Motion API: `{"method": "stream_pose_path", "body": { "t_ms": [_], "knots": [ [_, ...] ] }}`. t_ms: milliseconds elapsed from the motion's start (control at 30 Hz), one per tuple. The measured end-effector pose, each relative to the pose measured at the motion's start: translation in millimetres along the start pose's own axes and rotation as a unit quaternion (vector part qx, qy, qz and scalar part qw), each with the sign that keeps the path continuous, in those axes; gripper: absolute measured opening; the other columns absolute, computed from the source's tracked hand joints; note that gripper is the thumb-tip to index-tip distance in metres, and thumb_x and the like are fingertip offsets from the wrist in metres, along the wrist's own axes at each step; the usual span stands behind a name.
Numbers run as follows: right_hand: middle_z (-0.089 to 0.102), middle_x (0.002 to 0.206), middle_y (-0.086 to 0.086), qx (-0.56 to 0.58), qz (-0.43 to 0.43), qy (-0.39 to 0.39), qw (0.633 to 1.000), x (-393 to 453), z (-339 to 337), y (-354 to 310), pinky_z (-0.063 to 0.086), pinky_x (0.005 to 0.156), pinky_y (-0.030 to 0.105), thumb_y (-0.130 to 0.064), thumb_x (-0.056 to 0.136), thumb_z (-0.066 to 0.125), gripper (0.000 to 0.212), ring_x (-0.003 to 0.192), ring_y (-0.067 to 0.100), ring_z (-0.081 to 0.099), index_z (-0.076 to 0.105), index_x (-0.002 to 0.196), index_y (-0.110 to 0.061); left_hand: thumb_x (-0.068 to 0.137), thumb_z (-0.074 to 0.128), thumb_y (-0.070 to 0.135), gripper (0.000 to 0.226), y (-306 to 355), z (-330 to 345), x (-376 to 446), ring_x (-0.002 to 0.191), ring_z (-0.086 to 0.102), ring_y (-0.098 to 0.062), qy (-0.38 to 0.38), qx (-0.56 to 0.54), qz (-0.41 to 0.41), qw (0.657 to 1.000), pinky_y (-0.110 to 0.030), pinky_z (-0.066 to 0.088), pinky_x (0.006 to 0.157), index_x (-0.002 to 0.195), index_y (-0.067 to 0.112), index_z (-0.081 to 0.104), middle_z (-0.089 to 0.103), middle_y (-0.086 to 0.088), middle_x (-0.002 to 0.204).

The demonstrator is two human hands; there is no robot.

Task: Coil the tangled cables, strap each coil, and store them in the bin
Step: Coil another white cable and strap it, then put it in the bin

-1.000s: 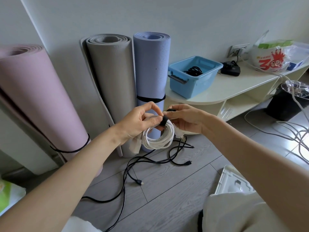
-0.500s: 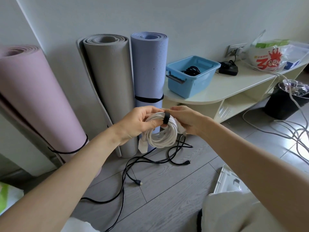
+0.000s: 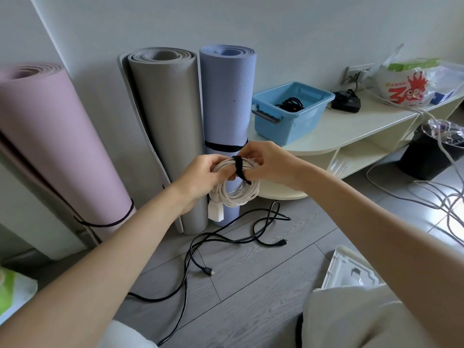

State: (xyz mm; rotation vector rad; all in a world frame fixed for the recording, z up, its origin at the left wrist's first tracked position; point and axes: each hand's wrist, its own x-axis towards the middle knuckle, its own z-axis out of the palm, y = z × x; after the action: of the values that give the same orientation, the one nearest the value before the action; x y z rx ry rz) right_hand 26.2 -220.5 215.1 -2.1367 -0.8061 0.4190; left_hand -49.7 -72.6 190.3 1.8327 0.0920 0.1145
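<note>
Already, blue bin holds a black cable coil.

Just one view here, a wide-angle head cam looking forward and down over the person's forearms. It sits close above the grey plank floor, facing the wall where three rolled mats stand.

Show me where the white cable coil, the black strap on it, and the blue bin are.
white cable coil (image 3: 234,195), head view, lower loop of the coil
black strap (image 3: 238,165), head view, band wrapped over the coil's top
blue bin (image 3: 288,126), head view, front outer wall
</note>
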Motion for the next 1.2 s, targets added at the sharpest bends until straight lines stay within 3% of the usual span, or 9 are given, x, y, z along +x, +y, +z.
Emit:
{"method": "stream_pose_path", "body": {
  "t_ms": [167, 267, 367, 467, 567, 733, 833, 967, 1200],
  "knots": [
    [0.064, 0.104, 0.000, -0.111, -0.049, 0.017, 0.993, 0.3, 4.7, 2.0, 0.048, 0.075, 0.028, -0.008, 0.076, 0.066, 0.039, 0.087, 0.018, 0.058, 0.052, 0.111, -0.018, 0.089, 0.057, 0.007, 0.017, 0.3, 0.3, 0.6, 0.064, 0.062, 0.003, 0.013, -0.053, -0.018, 0.998, -0.011, 0.048, 0.069, 0.106, 0.005, 0.061, 0.064, -0.003, 0.081],
    [0.057, 0.123, -0.001, -0.071, -0.058, -0.009, 0.996, -0.5, 3.0, 5.3, 0.047, 0.086, 0.028, -0.008, 0.075, 0.069, 0.059, 0.101, 0.016, 0.055, 0.042, 0.126, -0.022, 0.091, 0.054, 0.005, 0.021, -0.6, -0.8, 0.5, 0.060, 0.061, 0.004, 0.012, -0.074, -0.031, 0.997, -0.008, 0.046, 0.061, 0.110, -0.001, 0.060, 0.063, -0.005, 0.081],
    [0.046, 0.128, -0.006, -0.050, -0.078, -0.023, 0.995, -3.6, 2.5, 5.7, 0.041, 0.083, 0.012, -0.016, 0.072, 0.078, 0.070, 0.110, 0.009, 0.047, 0.039, 0.129, -0.022, 0.093, 0.051, 0.007, 0.021, 0.0, -5.5, 1.6, 0.059, 0.060, 0.004, 0.022, -0.104, -0.044, 0.993, -0.009, 0.046, 0.058, 0.110, -0.003, 0.059, 0.062, -0.005, 0.082],
    [0.047, 0.109, -0.004, -0.105, -0.144, 0.083, 0.980, -3.3, 10.8, 4.6, 0.040, 0.077, 0.012, -0.019, 0.070, 0.079, 0.049, 0.099, 0.018, 0.051, 0.053, 0.111, -0.014, 0.094, 0.051, 0.009, 0.026, -1.9, -8.3, 3.5, 0.068, 0.061, -0.004, 0.023, -0.116, -0.051, 0.992, -0.011, 0.048, 0.062, 0.113, -0.006, 0.058, 0.062, -0.008, 0.087],
    [0.058, 0.096, 0.003, -0.131, -0.210, 0.184, 0.951, 0.1, 13.3, 3.7, 0.047, 0.081, 0.035, -0.013, 0.073, 0.077, 0.019, 0.090, 0.024, 0.052, 0.065, 0.088, -0.008, 0.094, 0.050, 0.009, 0.024, -0.6, -5.5, 4.5, 0.061, 0.060, 0.000, 0.023, -0.115, -0.058, 0.991, -0.010, 0.047, 0.059, 0.110, -0.006, 0.061, 0.062, -0.005, 0.080],
    [0.065, 0.088, 0.004, -0.208, -0.297, 0.161, 0.918, 0.1, 16.5, 6.6, 0.042, 0.076, 0.033, -0.006, 0.073, 0.075, 0.008, 0.090, 0.023, 0.047, 0.067, 0.074, -0.005, 0.095, 0.051, 0.014, 0.025, -0.7, -4.3, 6.2, 0.075, 0.059, -0.008, 0.015, -0.076, -0.085, 0.993, -0.014, 0.047, 0.068, 0.107, -0.004, 0.064, 0.065, -0.010, 0.089],
    [0.062, 0.100, 0.005, -0.158, -0.235, 0.136, 0.949, -0.7, 15.6, 5.4, 0.035, 0.083, 0.023, -0.007, 0.074, 0.075, 0.008, 0.095, 0.020, 0.049, 0.067, 0.076, -0.005, 0.093, 0.055, 0.017, 0.017, -2.6, -3.6, 4.4, 0.086, 0.061, -0.013, -0.003, -0.034, -0.088, 0.995, -0.021, 0.048, 0.084, 0.094, 0.004, 0.067, 0.067, -0.008, 0.090],
    [0.067, 0.096, 0.011, 0.005, -0.037, 0.020, 0.999, -2.6, 5.4, 6.4, 0.048, 0.089, 0.027, -0.004, 0.075, 0.074, 0.010, 0.090, 0.021, 0.061, 0.066, 0.072, -0.010, 0.089, 0.062, 0.016, 0.013, -6.6, 2.1, 2.5, 0.067, 0.060, 0.000, -0.034, 0.049, -0.048, 0.997, -0.012, 0.047, 0.072, 0.092, 0.004, 0.066, 0.068, -0.001, 0.078],
    [0.063, 0.093, 0.012, 0.246, 0.149, -0.191, 0.939, -0.4, -15.9, 26.4, 0.049, 0.084, 0.030, 0.003, 0.079, 0.065, 0.024, 0.084, 0.021, 0.058, 0.058, 0.099, -0.008, 0.087, 0.063, 0.008, 0.013, -4.2, 7.1, 3.4, 0.085, 0.061, -0.012, -0.141, 0.125, 0.010, 0.982, -0.027, 0.049, 0.086, 0.099, 0.003, 0.062, 0.068, -0.013, 0.097]
  ]
}}
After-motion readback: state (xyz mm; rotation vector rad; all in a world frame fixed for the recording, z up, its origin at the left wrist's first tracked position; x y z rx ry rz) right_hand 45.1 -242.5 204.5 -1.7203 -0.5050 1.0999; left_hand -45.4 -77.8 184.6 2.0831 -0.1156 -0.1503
